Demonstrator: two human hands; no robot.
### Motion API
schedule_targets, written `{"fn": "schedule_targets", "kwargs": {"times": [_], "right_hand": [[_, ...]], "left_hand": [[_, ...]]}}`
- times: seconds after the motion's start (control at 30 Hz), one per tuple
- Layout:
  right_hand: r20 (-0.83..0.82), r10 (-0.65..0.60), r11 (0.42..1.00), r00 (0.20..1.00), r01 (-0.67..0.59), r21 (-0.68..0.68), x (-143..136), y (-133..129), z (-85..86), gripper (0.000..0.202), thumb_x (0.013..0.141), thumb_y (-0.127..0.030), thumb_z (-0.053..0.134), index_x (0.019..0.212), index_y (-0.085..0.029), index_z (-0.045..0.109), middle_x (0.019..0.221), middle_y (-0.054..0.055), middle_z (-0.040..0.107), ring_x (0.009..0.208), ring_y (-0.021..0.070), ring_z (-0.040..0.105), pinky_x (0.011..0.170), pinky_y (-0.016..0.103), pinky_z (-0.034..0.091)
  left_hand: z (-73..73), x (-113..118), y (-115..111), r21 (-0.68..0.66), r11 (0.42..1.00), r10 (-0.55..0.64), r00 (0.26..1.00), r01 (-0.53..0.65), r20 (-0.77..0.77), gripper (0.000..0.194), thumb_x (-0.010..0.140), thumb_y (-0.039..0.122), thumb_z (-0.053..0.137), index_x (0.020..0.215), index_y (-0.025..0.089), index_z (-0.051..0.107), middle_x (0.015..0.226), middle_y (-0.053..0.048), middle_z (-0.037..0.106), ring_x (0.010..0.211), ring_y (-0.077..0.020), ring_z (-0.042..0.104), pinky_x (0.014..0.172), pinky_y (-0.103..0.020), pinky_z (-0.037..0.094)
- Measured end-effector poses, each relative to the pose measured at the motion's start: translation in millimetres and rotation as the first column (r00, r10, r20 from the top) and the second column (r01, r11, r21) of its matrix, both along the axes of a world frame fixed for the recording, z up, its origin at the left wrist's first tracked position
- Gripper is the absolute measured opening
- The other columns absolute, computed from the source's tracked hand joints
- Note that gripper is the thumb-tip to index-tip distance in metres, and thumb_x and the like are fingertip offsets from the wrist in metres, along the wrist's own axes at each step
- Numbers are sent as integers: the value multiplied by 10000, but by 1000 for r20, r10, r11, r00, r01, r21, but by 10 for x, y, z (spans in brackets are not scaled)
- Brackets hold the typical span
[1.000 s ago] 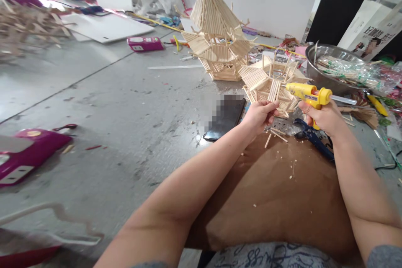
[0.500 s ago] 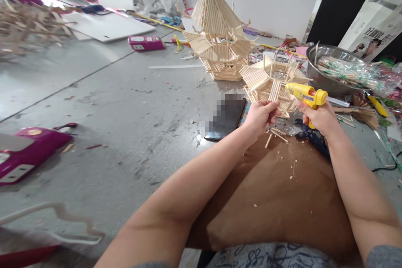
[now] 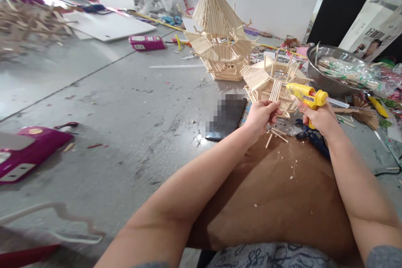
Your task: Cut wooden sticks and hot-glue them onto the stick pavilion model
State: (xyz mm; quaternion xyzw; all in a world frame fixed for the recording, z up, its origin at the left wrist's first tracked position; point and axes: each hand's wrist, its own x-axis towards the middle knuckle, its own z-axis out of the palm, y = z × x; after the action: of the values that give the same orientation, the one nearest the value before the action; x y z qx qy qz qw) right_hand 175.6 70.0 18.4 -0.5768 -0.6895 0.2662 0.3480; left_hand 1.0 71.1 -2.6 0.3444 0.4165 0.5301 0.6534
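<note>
My left hand (image 3: 265,113) is closed, pinching a small panel of wooden sticks (image 3: 275,90) laid side by side. A yellow hot glue gun (image 3: 306,93) is gripped in my right hand (image 3: 318,115), its nozzle at the panel's right edge; a clear glue stick (image 3: 337,102) juts from its rear. Whether the nozzle touches the panel I cannot tell. Just behind the hands sits a part-built wooden stick model (image 3: 256,77) with sloping roof panels and upright posts. A taller stick pagoda (image 3: 216,48) with a pointed roof stands behind it to the left.
A dark tablet-like object (image 3: 226,123) lies left of my hands. Dark blue cutters (image 3: 314,140) and loose stick pieces (image 3: 276,134) lie close by, near a brown sheet (image 3: 276,197). At right stands a metal bowl (image 3: 326,79) of wrapped sticks. Purple power strips (image 3: 34,150) sit left.
</note>
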Motion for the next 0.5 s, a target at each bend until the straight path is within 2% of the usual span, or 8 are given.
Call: {"fn": "schedule_targets", "kwargs": {"times": [0.5], "right_hand": [[63, -26, 997, 998, 30, -65, -86, -75, 114, 401, 700, -571, 548, 545, -202, 528, 426, -10, 519, 405, 135, 487, 463, 305, 397]], "left_hand": [[19, 14, -23, 27, 1000, -1, 1000, 0, 18, 224, 792, 187, 553, 591, 138, 467, 469, 49, 552, 282, -9, 377, 292, -151, 240]]}}
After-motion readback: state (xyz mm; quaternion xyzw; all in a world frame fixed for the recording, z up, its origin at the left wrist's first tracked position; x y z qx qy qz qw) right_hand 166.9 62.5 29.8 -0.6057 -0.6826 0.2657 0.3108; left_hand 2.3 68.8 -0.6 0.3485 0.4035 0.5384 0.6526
